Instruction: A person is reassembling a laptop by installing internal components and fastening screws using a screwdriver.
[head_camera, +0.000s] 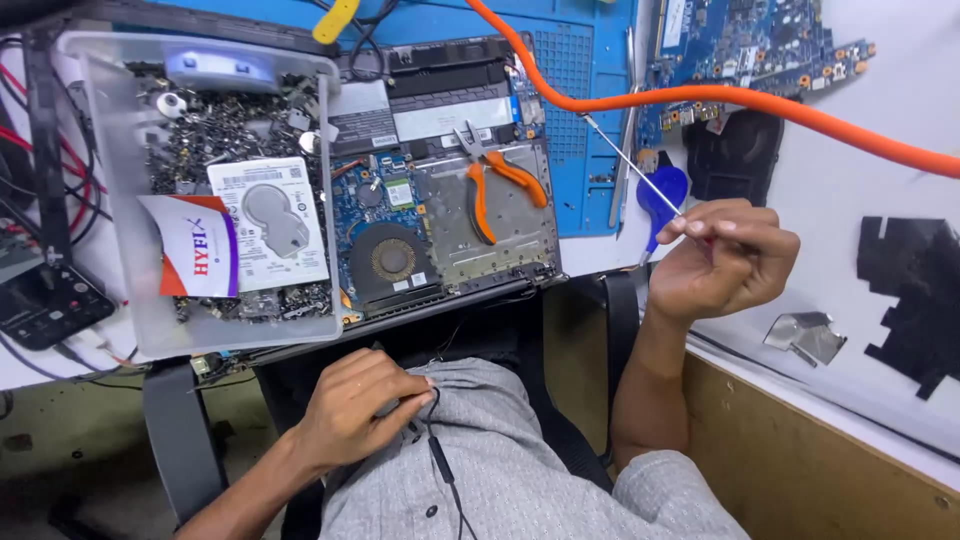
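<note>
R hand (722, 262), right of centre frame, is pinching the thin steel shaft of a screwdriver (640, 180) btw thumb and fingertips, fingers curled shut around it; the shaft is running up-left as a fine bright rod toward the blue mat. Just beside the fingers a rounded blue plastic handle (660, 195) is showing, prob. another tool lying on the bench; can't tell if it's touching the hand.

L hand (352, 405), lower centre, is resting on the grey knit shirt at the person's lap, fingers bent and closing on a thin black cable (438, 455) w/ a small inline block; grip looks loose, partly hidden.

Further out: an opened laptop base (440, 215) is lying centre frame, w/ blue circuit board, round black fan w/ coppery hub, and a dull grey metal plate. Orange-handled pliers (495, 185) are lying on that plate, jaws pointing up-left. Left of it, a clear plastic tub (120, 200) is holding a heap of small dark screws and bits, plus a flat silver hard drive (268, 222) and a white-red-purple packet (200, 250). A glossy orange hose (760, 100) is arcing across the upper right, over a blue silicone work mat (580, 60) and a second bare blue motherboard (750, 50). Black tape scraps (905, 290) and a crumpled foil piece (805, 335) are lying on the white bench at far right. A dark phone (45, 305) is sitting at left edge.
</note>
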